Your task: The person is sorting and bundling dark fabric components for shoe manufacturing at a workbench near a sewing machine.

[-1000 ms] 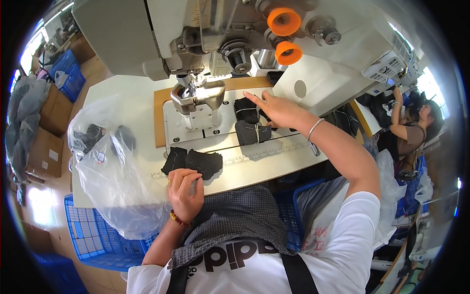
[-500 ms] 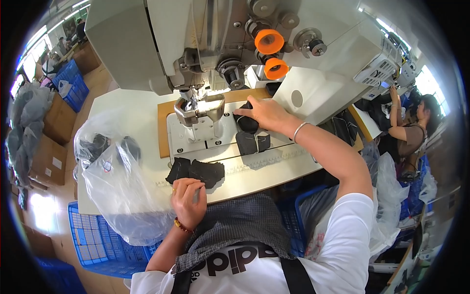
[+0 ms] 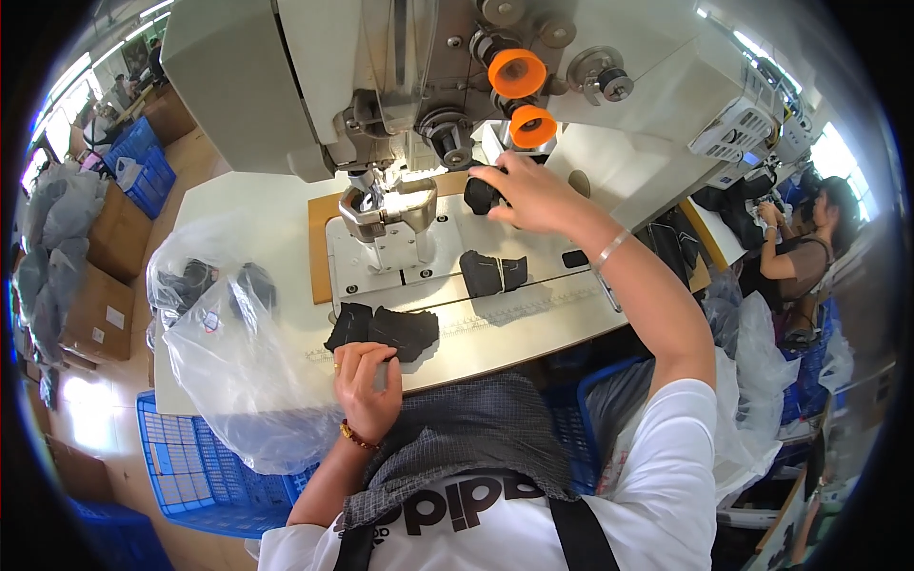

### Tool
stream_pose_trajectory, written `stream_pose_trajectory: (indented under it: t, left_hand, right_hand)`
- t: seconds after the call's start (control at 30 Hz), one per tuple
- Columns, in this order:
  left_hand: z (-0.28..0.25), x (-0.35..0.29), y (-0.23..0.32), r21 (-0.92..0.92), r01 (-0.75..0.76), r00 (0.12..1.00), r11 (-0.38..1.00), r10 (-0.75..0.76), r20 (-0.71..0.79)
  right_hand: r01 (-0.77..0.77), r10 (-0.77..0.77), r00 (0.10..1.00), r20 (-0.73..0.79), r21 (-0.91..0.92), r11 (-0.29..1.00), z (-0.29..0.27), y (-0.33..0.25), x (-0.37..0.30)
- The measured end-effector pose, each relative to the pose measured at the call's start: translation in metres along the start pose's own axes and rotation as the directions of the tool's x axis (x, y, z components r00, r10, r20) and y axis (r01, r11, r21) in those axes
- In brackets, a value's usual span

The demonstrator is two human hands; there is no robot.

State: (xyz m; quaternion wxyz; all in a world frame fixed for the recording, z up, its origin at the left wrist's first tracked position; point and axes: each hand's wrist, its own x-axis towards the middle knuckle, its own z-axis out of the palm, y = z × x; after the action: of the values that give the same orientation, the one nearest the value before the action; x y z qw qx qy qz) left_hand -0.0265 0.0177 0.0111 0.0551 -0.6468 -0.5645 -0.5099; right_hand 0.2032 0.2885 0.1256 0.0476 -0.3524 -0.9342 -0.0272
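My right hand (image 3: pixel 533 193) is closed around a dark bundle of fabric (image 3: pixel 480 197) at the back of the sewing machine's bed, right of the needle area. Nearer to me lies a folded black fabric bundle (image 3: pixel 492 274) with a pale band around it, touched by neither hand. At the table's front edge my left hand (image 3: pixel 367 383) has its fingers curled onto the lower edge of a black fabric piece (image 3: pixel 404 333). Another black piece (image 3: pixel 350 326) lies against that one on its left. The sewing machine's presser foot and clamp (image 3: pixel 388 211) stand over the metal plate.
A clear plastic bag (image 3: pixel 233 352) with dark pieces inside hangs over the table's left edge. Below is a blue crate (image 3: pixel 205 466). The machine head (image 3: pixel 248 86) and its orange-capped thread tensioners (image 3: pixel 517 73) overhang the table. To the right, a co-worker (image 3: pixel 809 238) sits at another station.
My right hand has moved away from me with the dark bundle, towards the back of the machine bed. The banded bundle has stayed in place, and my left hand has hardly moved.
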Motion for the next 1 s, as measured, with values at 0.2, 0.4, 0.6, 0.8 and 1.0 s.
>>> stream_pose_trajectory:
  t: [0.2,0.4,0.6,0.8,1.0]
  left_hand:
    - [-0.002,0.0,-0.002,0.012,-0.006,1.0,1.0,0.006,0.003]
    - [0.0,-0.001,-0.002,-0.001,-0.005,1.0,1.0,0.005,0.001]
    - [0.001,-0.006,0.002,0.031,0.01,1.0,0.999,-0.009,-0.008]
    - [0.006,-0.005,0.002,0.026,0.009,1.0,1.0,-0.009,-0.003]
    - [0.005,-0.01,-0.002,0.021,0.017,1.0,1.0,-0.018,0.011]
  right_hand:
    - [0.141,-0.161,0.96,0.228,0.102,0.985,-0.005,-0.057,-0.062]
    - [0.043,-0.047,0.999,0.004,0.336,0.941,0.055,-0.043,-0.068]
    - [-0.25,0.296,0.953,-0.062,0.39,0.886,0.027,-0.023,-0.031]
    - [-0.248,0.25,0.924,-0.291,0.045,0.968,0.067,-0.024,-0.016]
    - [-0.257,0.308,0.73,-0.61,0.173,0.951,0.047,-0.084,-0.042]
